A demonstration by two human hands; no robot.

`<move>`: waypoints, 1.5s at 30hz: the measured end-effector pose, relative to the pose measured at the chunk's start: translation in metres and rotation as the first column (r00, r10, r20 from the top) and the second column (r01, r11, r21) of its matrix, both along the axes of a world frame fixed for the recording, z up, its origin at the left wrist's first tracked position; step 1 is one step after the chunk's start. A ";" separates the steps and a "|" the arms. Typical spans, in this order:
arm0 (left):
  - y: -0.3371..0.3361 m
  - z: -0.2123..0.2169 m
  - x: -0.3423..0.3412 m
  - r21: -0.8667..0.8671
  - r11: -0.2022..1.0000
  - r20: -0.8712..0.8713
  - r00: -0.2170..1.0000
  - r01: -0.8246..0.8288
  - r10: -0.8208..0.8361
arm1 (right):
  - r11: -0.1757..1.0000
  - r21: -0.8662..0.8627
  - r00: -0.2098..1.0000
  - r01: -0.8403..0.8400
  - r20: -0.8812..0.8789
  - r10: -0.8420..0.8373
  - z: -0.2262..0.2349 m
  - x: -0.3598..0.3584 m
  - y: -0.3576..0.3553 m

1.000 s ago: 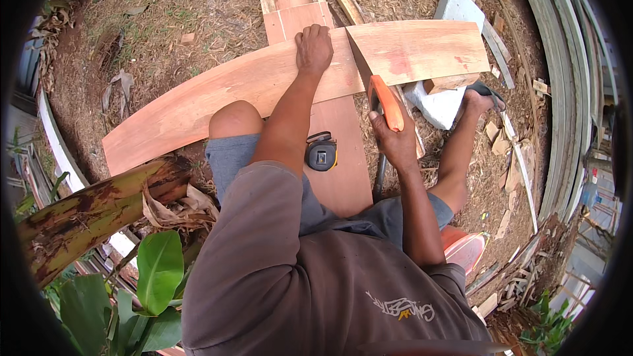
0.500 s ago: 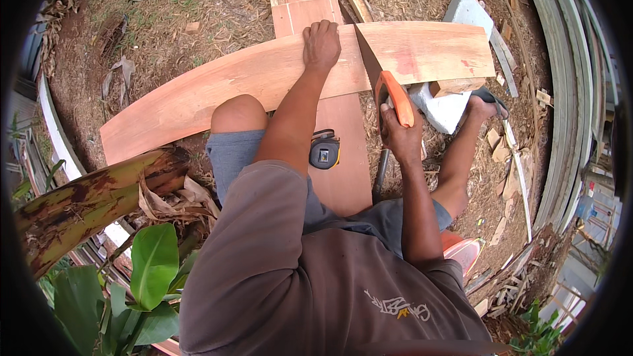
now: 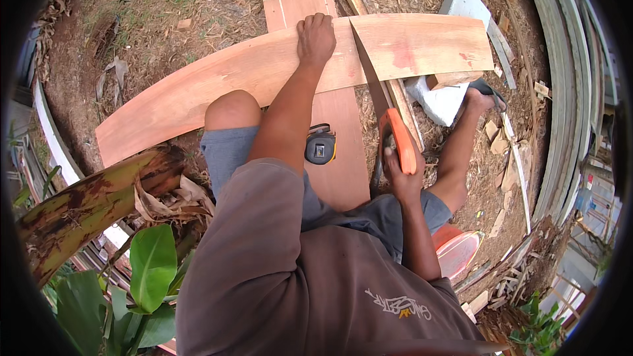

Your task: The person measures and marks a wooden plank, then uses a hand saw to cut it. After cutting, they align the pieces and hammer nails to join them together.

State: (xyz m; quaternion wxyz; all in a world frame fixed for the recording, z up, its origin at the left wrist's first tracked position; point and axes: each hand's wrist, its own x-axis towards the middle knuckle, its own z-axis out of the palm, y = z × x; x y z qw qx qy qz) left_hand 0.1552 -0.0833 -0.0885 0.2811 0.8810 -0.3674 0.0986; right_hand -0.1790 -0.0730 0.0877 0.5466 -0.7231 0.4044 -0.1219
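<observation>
Sawing in hand: right hand [image 3: 400, 175] gripped orange-handled handsaw [image 3: 382, 115], blade deep through long reddish wooden plank [image 3: 264, 69]; left hand [image 3: 316, 38] pressed flat there. Cut seemingly nearly complete; yellow-black tape measure [image 3: 320, 145] lay nearby.

Bare earth strewn with sawdust and wood scraps [image 3: 508, 151], daylight, banana plant leaves [image 3: 150, 265], curved metal sheeting [image 3: 567, 92] at right

Two bare hands are showing: the left hand [image 3: 316, 38] and the right hand [image 3: 401, 175]. One handsaw [image 3: 386, 118] with an orange handle is showing. One wide reddish board [image 3: 264, 72] is lying crosswise over one long plank [image 3: 343, 151]. One tape measure [image 3: 320, 145] is sitting on that plank. Two white blocks [image 3: 440, 100] are lying near the board's right end.
</observation>
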 end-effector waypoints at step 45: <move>-0.004 -0.003 0.006 -0.011 1.000 -0.038 0.999 -0.015 0.014 | 0.999 -0.013 0.991 -0.029 -0.131 0.027 0.072 -0.176 0.066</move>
